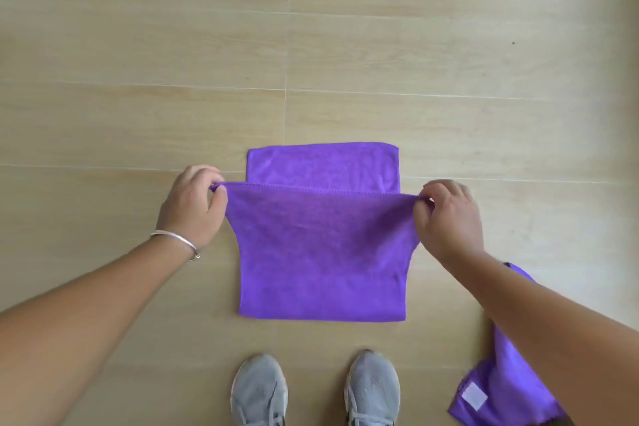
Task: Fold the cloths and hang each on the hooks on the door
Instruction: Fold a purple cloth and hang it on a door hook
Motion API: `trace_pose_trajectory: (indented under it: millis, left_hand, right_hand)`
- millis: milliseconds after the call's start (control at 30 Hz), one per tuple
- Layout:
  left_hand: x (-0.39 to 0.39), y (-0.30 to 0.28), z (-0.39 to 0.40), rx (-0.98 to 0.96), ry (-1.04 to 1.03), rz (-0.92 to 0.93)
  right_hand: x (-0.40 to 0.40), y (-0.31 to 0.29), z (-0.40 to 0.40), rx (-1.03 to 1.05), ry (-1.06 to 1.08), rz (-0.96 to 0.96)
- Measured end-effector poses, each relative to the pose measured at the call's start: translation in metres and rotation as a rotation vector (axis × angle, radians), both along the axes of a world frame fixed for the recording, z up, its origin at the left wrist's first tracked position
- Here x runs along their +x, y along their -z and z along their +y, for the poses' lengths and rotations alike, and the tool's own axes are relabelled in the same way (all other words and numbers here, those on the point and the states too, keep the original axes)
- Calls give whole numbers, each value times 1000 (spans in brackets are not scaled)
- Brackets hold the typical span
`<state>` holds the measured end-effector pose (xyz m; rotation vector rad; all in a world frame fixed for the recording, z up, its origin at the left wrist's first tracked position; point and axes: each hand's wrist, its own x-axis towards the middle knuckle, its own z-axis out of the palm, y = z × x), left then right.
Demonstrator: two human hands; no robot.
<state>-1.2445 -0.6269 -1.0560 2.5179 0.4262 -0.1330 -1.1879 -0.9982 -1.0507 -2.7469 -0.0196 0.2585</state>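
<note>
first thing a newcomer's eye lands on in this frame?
The bright purple cloth at centre, against the pale wood-look floor: the left hand and right hand each pinch a corner of its stitched edge, holding it taut above the far part, which lies flat. Next, the grey shoes at the bottom edge, and a second purple cloth with a white label, lying lower right, partly behind the right forearm.

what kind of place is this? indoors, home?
Probably an indoor room, maybe a home. Wood-look tiled floor with grout lines, a purple cloth being folded directly on it by both hands, grey sneakers standing there. No furniture or door in view.
</note>
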Motion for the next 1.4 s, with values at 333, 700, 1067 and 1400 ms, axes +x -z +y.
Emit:
trace_pose_trajectory:
  millis: [333, 700, 1067, 1400]
  left_hand:
    - [135, 146, 20, 403, 189, 139]
    - [18, 145, -36, 458, 785, 62]
    - [89, 175, -1, 700, 728, 265]
    - [0, 169, -10, 616, 1134, 128]
  right_hand:
    - [147, 153, 21, -134, -56, -20]
    - [22, 165, 25, -136, -752, -139]
    - [75, 178, 53, -429, -727, 62]
    - [-11, 197, 9, -204, -1079, -102]
